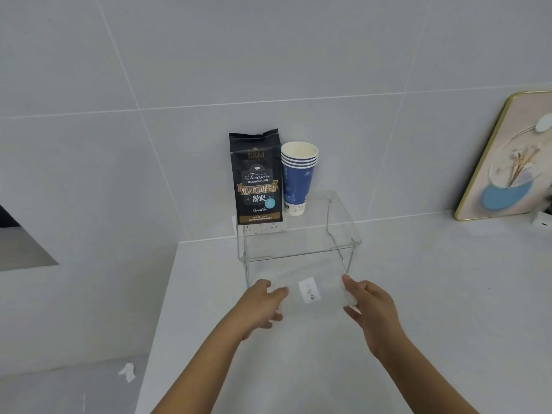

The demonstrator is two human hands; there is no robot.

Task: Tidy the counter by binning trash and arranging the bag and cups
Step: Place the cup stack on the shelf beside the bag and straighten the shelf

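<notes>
1. Tabletop (418, 294): pale, meeting a tiled wall; carries a clear acrylic shelf riser (343, 231) near its back edge, with a framed picture (490, 162) leaning on the wall well off to the right.
2. Coffee bag (256, 177): black, upright on the riser's top, back to the wall, label facing out. Appears already arranged.
3. Stack of blue paper cups (298, 177): nested, upright, just beside the bag on its right, on the same riser top. Also looks placed.
4. Clear plastic wrapper (313, 291): thin, see-through, with a white label; lies at or just above the tabletop in front of the riser, between both hands. Likely the trash in hand now.
5. Left hand (264, 303): fingers curled onto the wrapper's left edge, gripping it.
6. Right hand (369, 306): thumb and fingers pinching the wrapper's right edge.
7. Scrap of white paper (127, 371): crumpled, on the floor, low left, apart from the tabletop.
8. Step judged: binning the trash, arranging seemingly finished. Next move calls for gathering the wrapper into one hand and carrying it to a bin; no bin in view, so its place cannot be told.
</notes>
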